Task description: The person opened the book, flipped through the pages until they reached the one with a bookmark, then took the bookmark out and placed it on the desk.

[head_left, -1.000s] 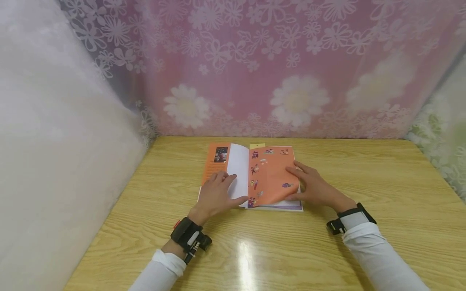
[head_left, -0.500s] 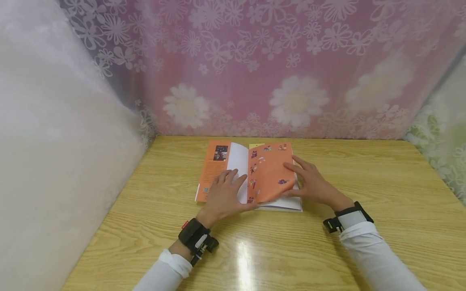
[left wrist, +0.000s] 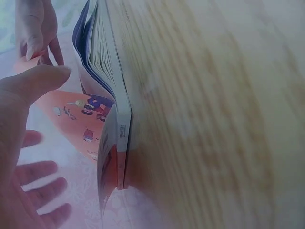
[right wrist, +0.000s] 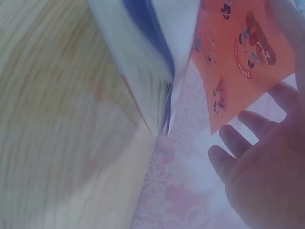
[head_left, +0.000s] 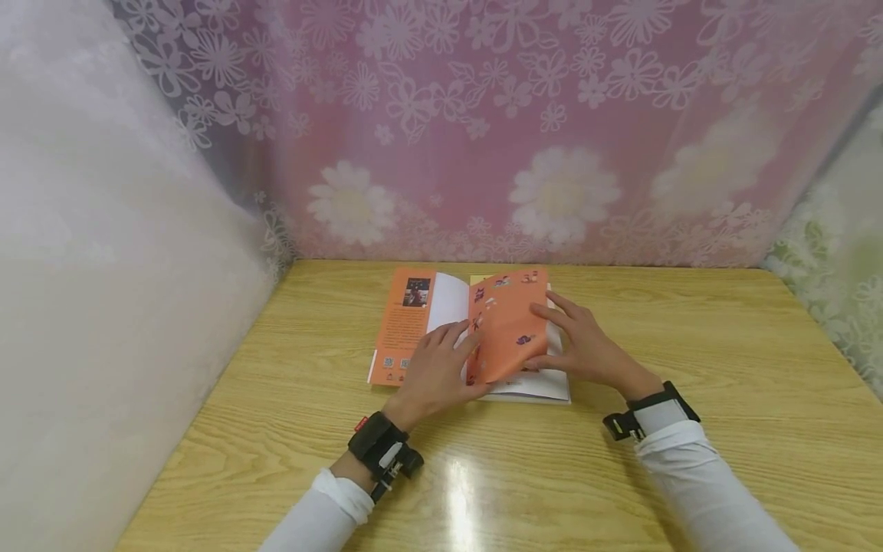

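An open book lies on the wooden table, with an orange page lifted off its right side. Small cartoon figures dot that page. My right hand pinches the page's outer edge between thumb and fingers. In the right wrist view, the fingers lie along the orange sheet's edge. Low over the book's middle is my left hand, fingers spread; its straight thumb is near the page. An orange flap with a photo and text extends left; the left hand hides part of it.
A wooden table surrounds the book. Behind it hangs a pink flowered curtain, and a pale sheet borders the left side. A yellow tab sticks out at the book's top. Both wrists wear black straps.
My right hand has drawn the orange page's outer edge leftward and up, curving it more. The left hand has slid right toward the book's middle, uncovering more of the left flap.
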{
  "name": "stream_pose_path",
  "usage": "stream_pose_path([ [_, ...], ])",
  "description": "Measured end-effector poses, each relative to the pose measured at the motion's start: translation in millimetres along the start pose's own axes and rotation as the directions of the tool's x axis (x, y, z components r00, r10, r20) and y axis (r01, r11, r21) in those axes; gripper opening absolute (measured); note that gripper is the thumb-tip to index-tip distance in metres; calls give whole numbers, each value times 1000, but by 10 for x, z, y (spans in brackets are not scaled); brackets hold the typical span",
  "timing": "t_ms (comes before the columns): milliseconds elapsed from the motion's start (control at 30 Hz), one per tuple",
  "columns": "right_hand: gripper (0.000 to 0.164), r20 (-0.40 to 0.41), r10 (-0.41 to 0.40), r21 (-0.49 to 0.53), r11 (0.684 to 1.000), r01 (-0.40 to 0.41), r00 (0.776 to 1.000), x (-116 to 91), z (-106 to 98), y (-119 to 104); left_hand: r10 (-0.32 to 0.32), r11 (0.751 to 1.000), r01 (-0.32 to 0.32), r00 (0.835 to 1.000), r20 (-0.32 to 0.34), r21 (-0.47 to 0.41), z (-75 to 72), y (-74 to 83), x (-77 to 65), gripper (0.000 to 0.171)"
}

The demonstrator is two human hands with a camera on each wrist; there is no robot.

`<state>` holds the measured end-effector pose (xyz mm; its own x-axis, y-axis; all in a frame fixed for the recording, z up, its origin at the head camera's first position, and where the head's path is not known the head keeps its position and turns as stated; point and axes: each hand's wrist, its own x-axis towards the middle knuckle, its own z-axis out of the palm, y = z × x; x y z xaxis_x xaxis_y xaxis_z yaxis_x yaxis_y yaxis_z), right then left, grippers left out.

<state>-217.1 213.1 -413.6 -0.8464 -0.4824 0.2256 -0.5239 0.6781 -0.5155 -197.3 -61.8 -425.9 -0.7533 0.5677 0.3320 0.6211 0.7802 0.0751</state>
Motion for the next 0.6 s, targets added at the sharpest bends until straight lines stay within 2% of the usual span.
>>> stream_pose_path([
  [133, 93, -16, -19, 11, 1000, 19, 1000, 18, -5, -37, 51, 998, -52, 998, -49, -22, -21, -8, 12, 91],
  [267, 106, -16, -10, 17, 1000, 10, 1000, 27, -15, -56, 83, 995, -88, 992, -93, -49, -55, -22, 9, 105],
  [467, 116, -23, 41, 33, 999, -40, 999, 36, -37, -69, 61, 995, -70, 992, -114, -75, -118, -84, -63, 101],
  [600, 118, -24, 60, 39, 998, -59, 998, 29, -33, -74, 57, 993, -72, 985, -160, -90, -155, -149, -113, 100],
])
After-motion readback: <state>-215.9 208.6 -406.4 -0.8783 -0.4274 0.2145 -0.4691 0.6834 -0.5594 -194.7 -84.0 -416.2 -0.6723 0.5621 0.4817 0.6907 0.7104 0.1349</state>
